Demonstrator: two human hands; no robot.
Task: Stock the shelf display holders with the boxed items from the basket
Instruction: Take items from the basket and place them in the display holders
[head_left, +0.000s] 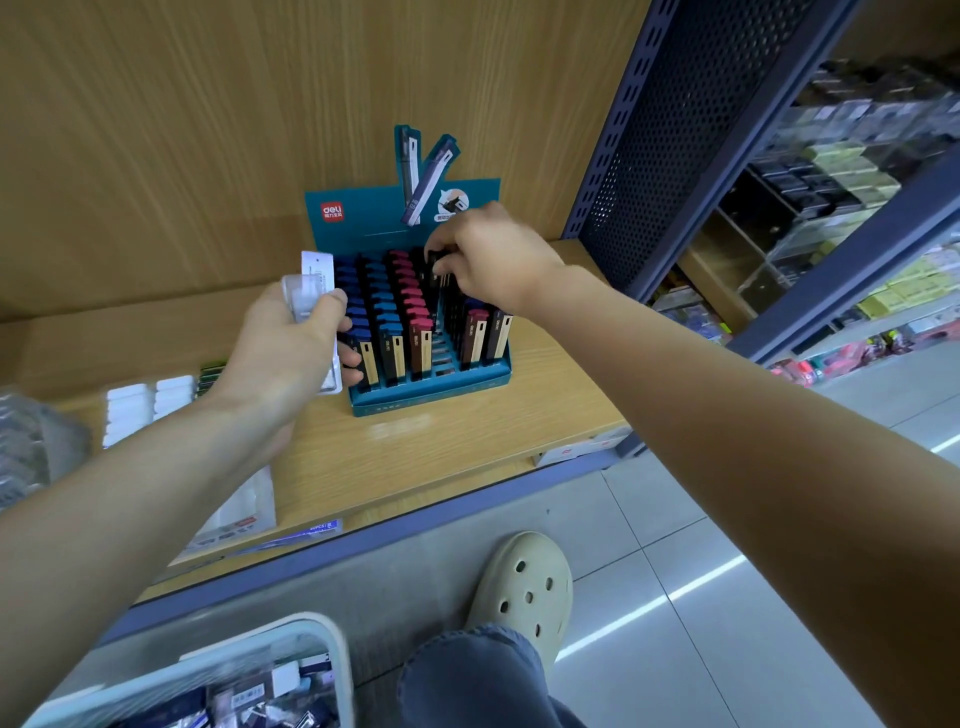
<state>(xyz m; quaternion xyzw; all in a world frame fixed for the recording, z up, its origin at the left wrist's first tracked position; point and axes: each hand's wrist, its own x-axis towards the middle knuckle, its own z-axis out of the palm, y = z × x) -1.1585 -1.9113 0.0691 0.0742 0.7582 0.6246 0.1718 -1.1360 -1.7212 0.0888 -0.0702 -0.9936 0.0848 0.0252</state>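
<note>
Nearest, at the lower left, sits a pale basket (332, 639) on the floor, with boxed items (249, 701) lying loose inside it in dark and white packaging. Just right of it is a knee in blue jeans (467, 675), and beyond that a beige clog (524, 582) planted on the grey floor tiles (675, 519).

Above the floor runs a wooden shelf (441, 452) with a blue front edge. At its left lie white blister-packed goods (140, 405).

The left hand (280, 353) hangs over the shelf, its grip closed round a clear plastic pack (311, 291) with a white card, thumb across the front and fingers curled behind. These fingers lie just beside the front left corner of the teal display holder (431, 397).

The holder stands on the shelf and carries upright rows of slim boxes: dark blue, lighter blue, red, then brown and navy at the right.

The right hand (493, 254) reaches over the back of the holder. Its grip is a pinch, thumb and fingertips closed on a dark box (435, 265) that stands at the rear of a middle row, among the other boxes.

Behind rises the holder's teal header card (363, 218) against the wood back panel. Farther right, a blue metal rack (857, 156) holds blurred stock.
</note>
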